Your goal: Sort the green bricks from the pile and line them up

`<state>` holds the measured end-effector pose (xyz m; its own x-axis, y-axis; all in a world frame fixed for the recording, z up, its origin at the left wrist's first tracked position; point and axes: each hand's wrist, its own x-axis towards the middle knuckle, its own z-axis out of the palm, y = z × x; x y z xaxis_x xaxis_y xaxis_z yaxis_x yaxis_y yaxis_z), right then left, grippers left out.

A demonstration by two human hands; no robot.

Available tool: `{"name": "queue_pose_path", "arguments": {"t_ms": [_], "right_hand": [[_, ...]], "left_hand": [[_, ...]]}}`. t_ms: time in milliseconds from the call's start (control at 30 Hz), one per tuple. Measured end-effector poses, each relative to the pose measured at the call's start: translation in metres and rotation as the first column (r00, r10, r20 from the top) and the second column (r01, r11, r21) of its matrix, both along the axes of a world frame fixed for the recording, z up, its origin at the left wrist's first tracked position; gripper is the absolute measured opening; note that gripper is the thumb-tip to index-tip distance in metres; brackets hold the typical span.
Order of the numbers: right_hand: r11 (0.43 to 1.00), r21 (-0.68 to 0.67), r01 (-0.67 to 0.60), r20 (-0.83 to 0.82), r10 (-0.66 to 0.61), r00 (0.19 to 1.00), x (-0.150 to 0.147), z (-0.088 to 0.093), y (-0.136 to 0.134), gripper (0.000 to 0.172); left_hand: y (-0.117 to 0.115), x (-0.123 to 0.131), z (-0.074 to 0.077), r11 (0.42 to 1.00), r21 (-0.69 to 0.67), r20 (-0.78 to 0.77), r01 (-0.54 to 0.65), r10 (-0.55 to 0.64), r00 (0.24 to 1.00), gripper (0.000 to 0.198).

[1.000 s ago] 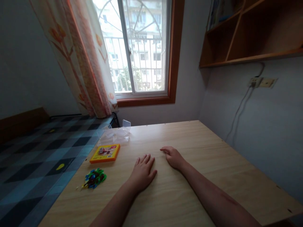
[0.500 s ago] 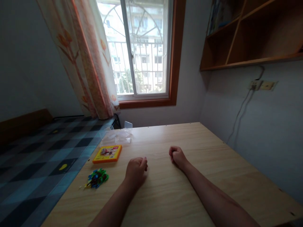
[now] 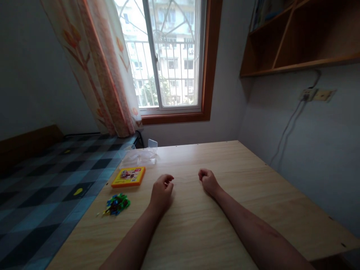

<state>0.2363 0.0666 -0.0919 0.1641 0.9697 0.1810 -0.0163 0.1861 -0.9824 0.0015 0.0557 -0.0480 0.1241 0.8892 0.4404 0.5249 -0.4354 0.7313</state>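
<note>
My left hand [image 3: 162,192] rests on the wooden table [image 3: 191,225], its fingers loosely curled and a gap showing between thumb and fingers. Nothing can be seen in it. Closed into a fist, my right hand [image 3: 208,181] lies on the table further right, with no object showing in it. To the left of my left hand is a small heap of green, blue, dark and yellow plastic pieces [image 3: 118,204]. Behind the heap lies a flat yellow and orange box [image 3: 128,177] with a picture on its top.
Clear plastic packaging [image 3: 139,156] stands at the table's far left corner. A checked bedspread [image 3: 42,195] runs along the left edge. Ahead are a curtain [image 3: 92,67] and a window [image 3: 177,67]. A wooden shelf [image 3: 281,67] and a wall socket [image 3: 309,94] with a cord are on the right.
My left hand has loosened from a closed shape, its fingers lifting away from the thumb. My right hand stays in a fist. The view has tilted slightly downward.
</note>
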Motion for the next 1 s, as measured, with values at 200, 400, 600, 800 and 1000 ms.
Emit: {"name": "queue_pose_path", "arguments": {"t_ms": [200,400,600,800,1000], "right_hand": [[0.988,-0.075,-0.134,-0.171,0.12,0.978,0.012,0.011,-0.008,0.018],[0.973,-0.023,-0.231,-0.398,0.203,0.895,0.025,0.015,-0.007,0.047],[0.935,-0.009,-0.353,-0.618,0.273,0.738,0.03,0.013,-0.005,0.063],[0.922,-0.023,-0.387,-0.68,0.269,0.682,0.031,0.017,-0.006,0.063],[0.924,-0.061,-0.379,-0.711,0.226,0.666,0.031,0.02,-0.006,0.062]], "left_hand": [[-0.002,-0.001,0.001,0.993,0.113,-0.011,-0.034,0.036,0.999,0.016],[-0.007,-0.001,0.008,0.978,0.155,-0.036,0.137,-0.133,0.99,0.02],[-0.004,-0.005,0.005,0.97,0.116,-0.094,0.214,-0.204,0.974,0.02],[-0.002,-0.006,0.001,0.973,0.071,-0.094,0.222,-0.215,0.972,0.02],[-0.004,-0.005,0.0,0.978,-0.085,-0.099,0.193,-0.201,0.975,0.027]]}}
